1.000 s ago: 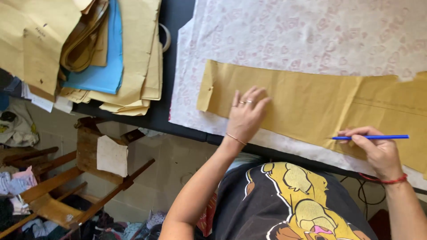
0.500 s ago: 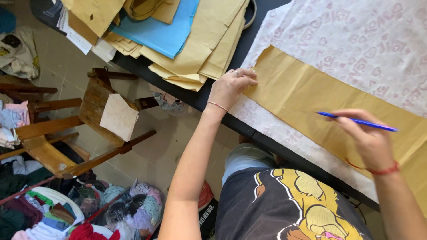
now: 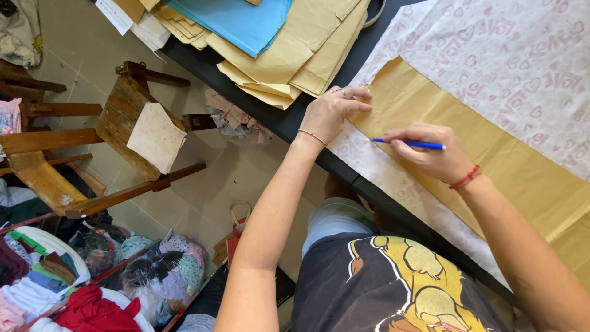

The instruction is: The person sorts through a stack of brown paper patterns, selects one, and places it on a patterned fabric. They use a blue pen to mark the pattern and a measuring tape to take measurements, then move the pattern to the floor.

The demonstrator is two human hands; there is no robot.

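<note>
A long tan paper pattern piece [image 3: 485,147] lies on white fabric printed with pink hearts [image 3: 510,55], spread over a black table [image 3: 295,123]. My left hand [image 3: 332,114] presses flat on the pattern's near left corner, fingers closed together. My right hand [image 3: 430,154] grips a blue pen [image 3: 409,144], its tip at the pattern's lower edge just right of my left hand. A red string bracelet circles my right wrist.
A stack of tan paper patterns [image 3: 307,55] with a blue sheet [image 3: 239,21] on top lies at the table's left end. On the floor stand a wooden chair [image 3: 117,129] with a paper scrap and tubs of clothes and fabric bundles [image 3: 92,276].
The view has swung left and down. My left hand slid from the middle of the pattern to its left corner, and my right hand brought the pen leftward, close to it.
</note>
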